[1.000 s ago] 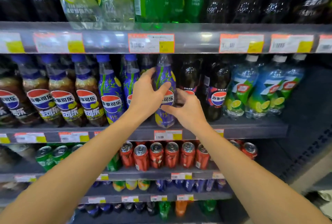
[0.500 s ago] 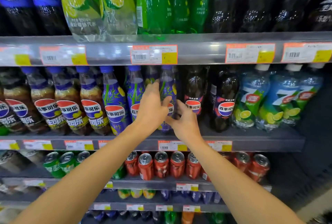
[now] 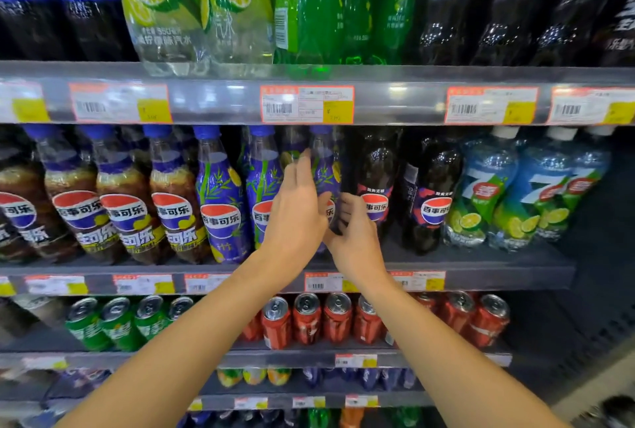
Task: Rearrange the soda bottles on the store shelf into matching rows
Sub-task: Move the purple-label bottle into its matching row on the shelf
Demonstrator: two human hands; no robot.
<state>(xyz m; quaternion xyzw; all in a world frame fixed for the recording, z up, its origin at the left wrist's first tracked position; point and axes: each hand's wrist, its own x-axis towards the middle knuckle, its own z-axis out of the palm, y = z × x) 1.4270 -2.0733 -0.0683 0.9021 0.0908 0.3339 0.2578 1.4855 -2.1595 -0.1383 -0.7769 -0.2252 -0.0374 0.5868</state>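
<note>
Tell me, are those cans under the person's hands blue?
No. The cans on the shelf just below the hands are red, with green cans further to their left.

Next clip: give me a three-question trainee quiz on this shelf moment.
1. True or false: the red cans sit on the shelf directly below the purple bottle that the hands are at.
2. Which bottles stand immediately right of that purple bottle? A) green B) black-labelled cola C) lime 7
3. Fill in: the left hand and right hand are both at the ___ shelf level of bottles.

Key: 1 true; 2 B; 3 middle
</note>
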